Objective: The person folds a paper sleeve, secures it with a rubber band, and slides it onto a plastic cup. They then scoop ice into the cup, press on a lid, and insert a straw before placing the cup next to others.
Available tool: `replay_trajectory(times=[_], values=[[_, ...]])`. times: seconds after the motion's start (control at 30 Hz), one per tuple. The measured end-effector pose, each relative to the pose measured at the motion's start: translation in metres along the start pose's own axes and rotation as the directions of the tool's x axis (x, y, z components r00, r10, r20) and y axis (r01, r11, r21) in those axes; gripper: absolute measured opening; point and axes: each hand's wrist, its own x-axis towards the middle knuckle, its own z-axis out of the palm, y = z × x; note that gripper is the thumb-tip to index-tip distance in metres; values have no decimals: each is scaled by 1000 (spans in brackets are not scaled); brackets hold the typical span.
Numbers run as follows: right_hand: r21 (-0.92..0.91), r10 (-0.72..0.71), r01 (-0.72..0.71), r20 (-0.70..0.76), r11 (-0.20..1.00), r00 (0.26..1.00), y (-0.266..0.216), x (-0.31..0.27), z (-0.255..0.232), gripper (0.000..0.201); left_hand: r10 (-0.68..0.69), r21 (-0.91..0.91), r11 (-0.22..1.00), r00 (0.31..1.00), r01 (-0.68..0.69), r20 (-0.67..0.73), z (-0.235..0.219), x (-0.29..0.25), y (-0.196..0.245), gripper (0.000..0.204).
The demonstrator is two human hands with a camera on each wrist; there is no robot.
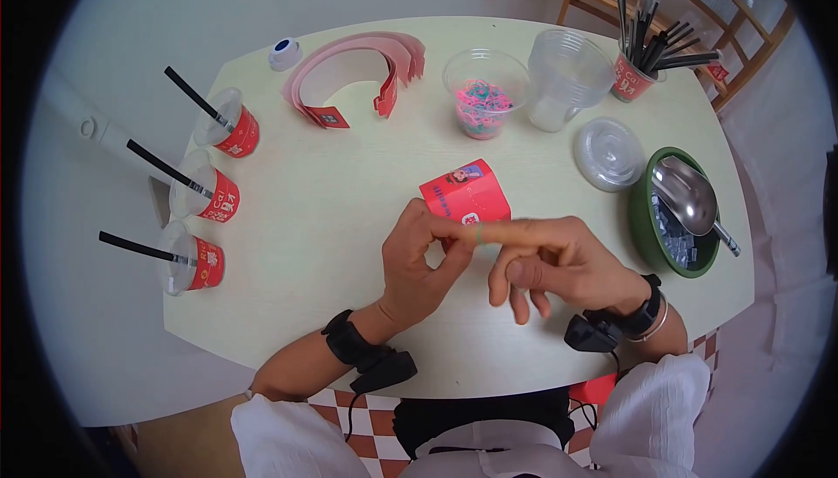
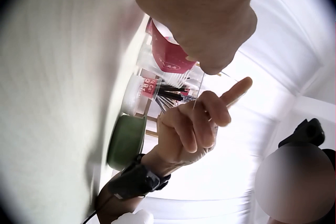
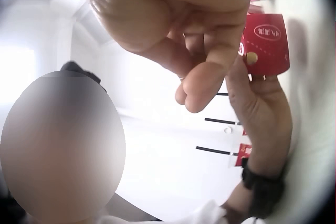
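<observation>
The cardboard cup sleeve (image 1: 467, 192) is bright red and lies near the middle of the head view, just above the fingers of the left hand (image 1: 417, 260), tilted, with its upper edge rising to the right. It is curved, and shows a small cartoon figure near the top, dark lettering down its left part and a pale emblem at the lower edge, partly hidden by fingers. In the right wrist view it stands at the upper right, showing a white-outlined oval logo and a dashed line. The thin green rubber band (image 1: 479, 233) crosses the extended index finger of the right hand (image 1: 567, 261) near its tip, just below the sleeve.
</observation>
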Motion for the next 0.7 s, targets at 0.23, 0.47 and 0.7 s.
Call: replay_trajectory(times=[0.23,0.47,0.7], values=[[-774,-564,151,-297,615,770,13,8,-22,83,-138,-275,955,986,108,-91,1,5,8,6],[-833,-504,165,-151,528,850,31,25,-29,85,-112,-265,958,994,108,0,-1,4,4,8],[-820,-514,201,-128,536,848,30,26,-28,80,-210,-302,926,974,227,88,1,2,9,10]])
